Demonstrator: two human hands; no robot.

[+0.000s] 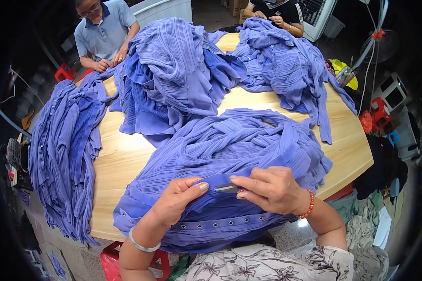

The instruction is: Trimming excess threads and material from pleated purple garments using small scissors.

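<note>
a: what's nearest?
b: the person's flower-patterned top [248, 269], with a red stool [109, 262] off to the left.

a: and the hands?
b: the left hand [183, 199] pinches the edge band of a purple garment [211, 145] between thumb and fingers. the right hand [274, 189] grips small snips [227, 188], their blades pointing left, right by that band.

a: where's the garment?
b: heaped on the near side of the wooden bench [122, 175], partly over its edge, a row of ringed eyelets [215, 225] below the hands.

a: beyond it?
b: a purple bundle [56, 140] hangs over the left edge. a tall purple pile [169, 70] stands behind the garment, another purple heap [281, 70] to its right. farthest back, a co-worker in light blue [103, 35] fingers purple cloth at left; a co-worker in a dark top [293, 13] is behind the right heap.
</note>
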